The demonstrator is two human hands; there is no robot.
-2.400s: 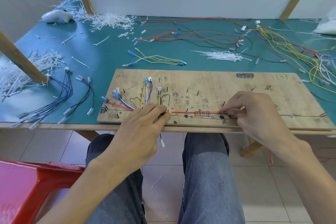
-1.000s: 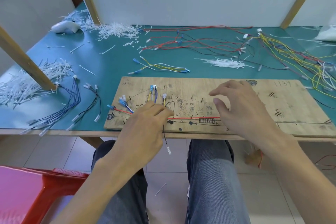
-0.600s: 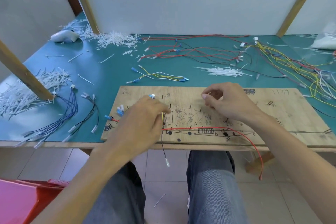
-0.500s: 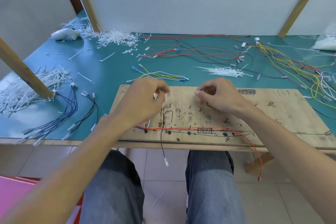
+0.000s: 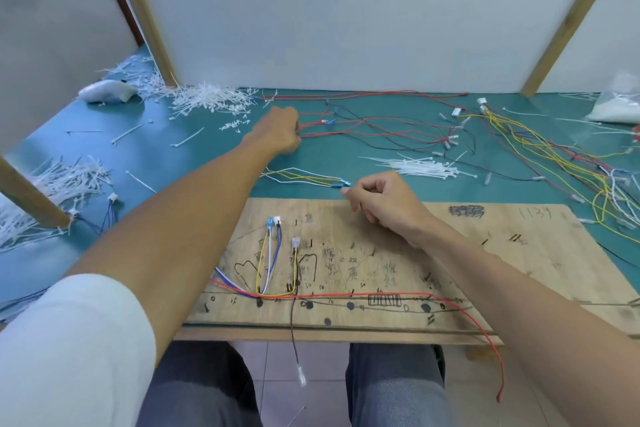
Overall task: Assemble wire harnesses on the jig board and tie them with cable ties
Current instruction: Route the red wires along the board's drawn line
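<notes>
Left hand (image 5: 278, 132) gripping red wires (image 5: 313, 124) beyond scribbled plywood jig board (image 5: 502, 270), right hand (image 5: 381, 201) curling at its far edge (contents unclear)

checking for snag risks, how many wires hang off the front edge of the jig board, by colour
black wire: 1
red wire: 1
total: 2

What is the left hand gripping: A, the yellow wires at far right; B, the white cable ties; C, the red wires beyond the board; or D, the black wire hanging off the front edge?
C: the left hand, stretched past the jig board, grips the red wires.
</notes>
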